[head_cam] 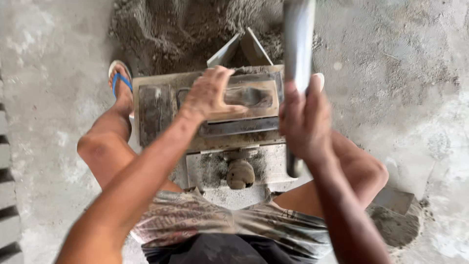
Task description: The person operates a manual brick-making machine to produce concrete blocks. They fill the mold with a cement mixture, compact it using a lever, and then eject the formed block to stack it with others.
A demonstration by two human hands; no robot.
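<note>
I look straight down on a grimy metal brick press point(215, 168) standing between my legs. My left hand point(207, 95) lies flat on the tan lid of the mould point(254, 98), fingers spread over its left part. My right hand point(302, 120) is wrapped around a long grey steel lever point(298, 44) that rises toward the camera at the press's right side. A rounded knob point(240, 173) sticks up from the press plate near my body.
A heap of dark damp sand point(171, 29) lies beyond the press, with a metal scoop point(239, 49) stuck in it. My left foot wears a blue-strapped sandal point(120, 78). Concrete floor point(415, 98) surrounds everything; stacked block edges point(7, 195) show at the left border.
</note>
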